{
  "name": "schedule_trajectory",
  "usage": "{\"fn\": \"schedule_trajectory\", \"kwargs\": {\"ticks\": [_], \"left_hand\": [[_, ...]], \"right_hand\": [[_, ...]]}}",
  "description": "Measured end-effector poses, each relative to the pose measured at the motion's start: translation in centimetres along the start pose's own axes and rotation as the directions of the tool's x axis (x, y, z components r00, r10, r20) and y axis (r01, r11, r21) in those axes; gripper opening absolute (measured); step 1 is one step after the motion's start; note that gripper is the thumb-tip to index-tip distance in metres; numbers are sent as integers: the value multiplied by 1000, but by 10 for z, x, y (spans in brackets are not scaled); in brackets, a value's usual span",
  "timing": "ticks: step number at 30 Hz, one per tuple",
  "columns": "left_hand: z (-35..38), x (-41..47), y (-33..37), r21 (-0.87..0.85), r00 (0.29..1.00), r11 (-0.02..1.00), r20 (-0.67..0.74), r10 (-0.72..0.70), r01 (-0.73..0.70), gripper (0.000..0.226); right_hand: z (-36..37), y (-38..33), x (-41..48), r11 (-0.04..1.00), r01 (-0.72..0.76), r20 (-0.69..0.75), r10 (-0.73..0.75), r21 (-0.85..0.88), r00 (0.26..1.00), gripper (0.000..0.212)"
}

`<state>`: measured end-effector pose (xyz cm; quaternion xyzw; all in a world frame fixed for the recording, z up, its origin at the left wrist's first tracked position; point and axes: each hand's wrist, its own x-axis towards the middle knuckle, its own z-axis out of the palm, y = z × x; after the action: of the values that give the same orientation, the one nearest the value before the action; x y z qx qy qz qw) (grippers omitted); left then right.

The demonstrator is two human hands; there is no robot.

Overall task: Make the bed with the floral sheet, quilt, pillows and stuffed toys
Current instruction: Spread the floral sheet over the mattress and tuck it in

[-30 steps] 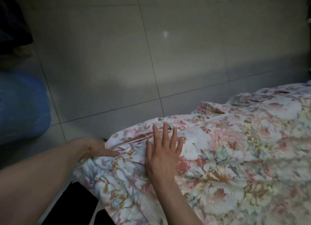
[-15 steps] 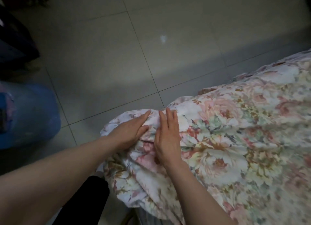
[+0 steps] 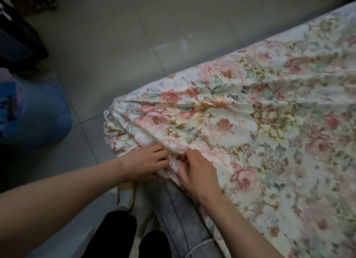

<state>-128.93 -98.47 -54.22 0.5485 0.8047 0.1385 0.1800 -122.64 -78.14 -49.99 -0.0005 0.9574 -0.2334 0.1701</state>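
- Far left: a blue rounded bundle [image 3: 36,113] sits on the tiled floor [image 3: 107,45]. Something dark [image 3: 17,39] stands behind it, too dim to identify.
- Lower left: the person's bare left forearm reaches in across the frame.
- Left hand [image 3: 146,161]: palm down at the near side of the mattress corner, fingers held close together and pointing right. The tips meet a fold of the floral sheet [image 3: 250,122]; whether they grip cloth I cannot tell.
- Below the hands: black trouser legs [image 3: 113,236], with a thin yellowish cord [image 3: 133,196] hanging just beside the bed.
- Grey mattress side [image 3: 179,209]: bare below the sheet's hem, running toward the lower edge of the frame.
- Right hand [image 3: 196,171]: just right of the left hand, nearly touching it. Its fingers are curled and pinch the hem of the floral sheet at the mattress edge.
- Floral sheet: spread over the mattress top, filling the right half of the view. It wraps the near corner, gathered in creases that fan toward the two hands; further right it lies flatter.
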Motion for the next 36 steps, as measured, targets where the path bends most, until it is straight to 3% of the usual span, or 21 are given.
{"fn": "schedule_trajectory", "kwargs": {"ticks": [3,5,8,10,12,16,19,22,26,36], "left_hand": [[2,5,7,-60,996,996,-48,-76,73,11],[-7,9,11,-172,971,961,-63,-230,216,9],[-22,23,-8,-367,875,804,67,-479,468,15],[-22,34,-19,-370,852,771,150,-501,518,19],[-15,43,-19,-325,833,767,200,-516,553,21],[-9,48,-18,-297,783,725,249,-570,622,20],[-13,46,-9,-270,770,721,245,-589,638,23],[-14,47,0,-194,745,723,261,-614,663,23],[-10,50,4,-174,717,700,267,-644,693,18],[-22,69,4,-93,664,693,401,-631,715,24]], "right_hand": [[19,2,-21,983,137,128,-121,-124,984,36],[23,10,-21,978,144,54,-137,-151,989,29],[5,23,1,990,-130,-103,135,50,986,11],[-1,33,15,961,-278,-171,272,-10,947,13],[-3,35,14,953,-303,-202,300,20,932,14],[-8,19,-8,980,-151,-114,167,133,979,9],[-1,19,-29,998,-51,42,49,43,998,16],[9,25,-31,995,-4,206,24,-98,978,35],[15,25,-31,991,5,215,23,-131,976,45],[23,26,-3,988,4,309,45,-154,950,31]]}}
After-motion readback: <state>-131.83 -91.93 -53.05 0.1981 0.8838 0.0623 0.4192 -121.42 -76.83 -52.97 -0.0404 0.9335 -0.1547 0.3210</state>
